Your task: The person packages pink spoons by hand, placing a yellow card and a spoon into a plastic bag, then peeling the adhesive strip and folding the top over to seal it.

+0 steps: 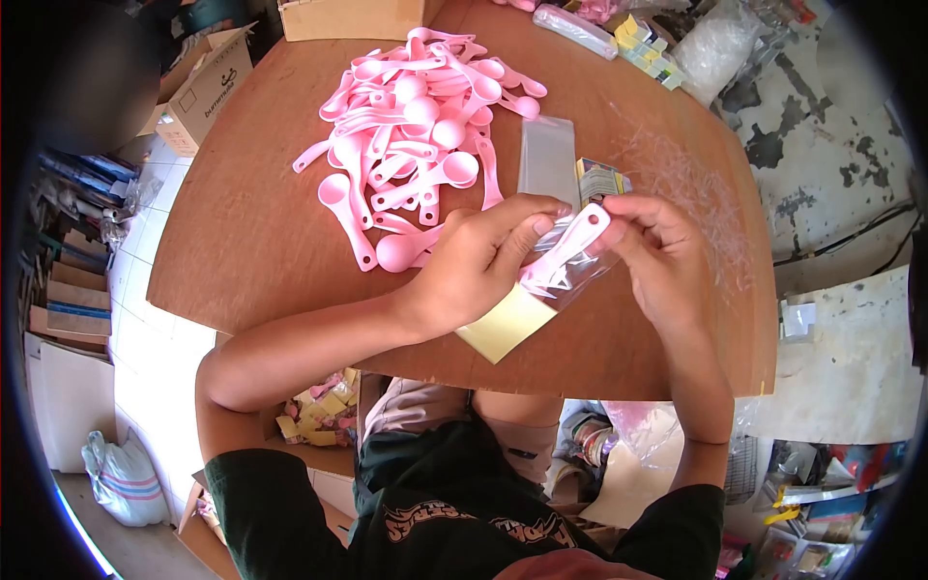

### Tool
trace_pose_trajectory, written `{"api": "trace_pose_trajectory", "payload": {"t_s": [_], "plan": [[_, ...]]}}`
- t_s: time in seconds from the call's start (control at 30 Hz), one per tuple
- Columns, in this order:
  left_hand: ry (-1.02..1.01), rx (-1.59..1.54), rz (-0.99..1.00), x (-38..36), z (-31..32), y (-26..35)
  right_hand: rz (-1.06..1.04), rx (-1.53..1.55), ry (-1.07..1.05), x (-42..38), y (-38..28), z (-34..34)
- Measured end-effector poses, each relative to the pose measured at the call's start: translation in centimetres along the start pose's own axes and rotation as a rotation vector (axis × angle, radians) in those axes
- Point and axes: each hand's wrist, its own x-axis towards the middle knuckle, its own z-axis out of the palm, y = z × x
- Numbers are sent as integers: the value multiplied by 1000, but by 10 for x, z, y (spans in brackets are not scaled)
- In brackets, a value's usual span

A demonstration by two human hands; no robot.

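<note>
My left hand (474, 256) is closed around the side of a clear plastic bag (592, 268) over the table. Within the bag lies a pink measuring spoon (570, 242), its handle with the hole pointing up and to the right; the bowl end is hidden by my left hand. A pale yellow card (507, 324) shows at the bag's lower end. With thumb and fingers, my right hand (662, 251) pinches the bag beside the tip of the spoon's handle. Left of my hands is a heap of pink measuring spoons (420, 111).
Beyond my hands lie a stack of clear bags (547, 155) and a small pile of printed cards (601, 179). Thin plastic strips (691, 184) are scattered on the brown table (251, 213). A cardboard box (353, 17) stands at the back; another box (324, 416) of packed items sits below the front edge.
</note>
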Motion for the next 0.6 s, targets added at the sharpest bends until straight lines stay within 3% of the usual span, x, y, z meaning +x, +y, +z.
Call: {"api": "trace_pose_trajectory", "payload": {"t_s": [0.07, 0.23, 0.27, 0.33, 0.37, 0.43, 0.53, 0.6], "plan": [[229, -59, 226, 1, 7, -1, -62, -136, 117, 13, -9, -8], [110, -22, 234, 2, -4, -3, -538, -419, 501, 59, -70, -47], [108, -24, 237, 3, -4, -4, -539, -422, 503, 66, -73, -49], [49, -63, 204, 3, -3, -5, -928, -534, 725, 80, -78, -54], [48, -68, 205, 3, -2, -6, -928, -540, 723, 92, -71, -65], [26, 33, 283, 4, -1, -8, -535, -759, 411, 109, -48, -87], [-15, 34, 236, 3, -4, -8, -614, -598, 482, 102, -30, -82], [-7, 38, 243, 3, -6, -6, -542, -616, 491, 85, -35, -72]]}}
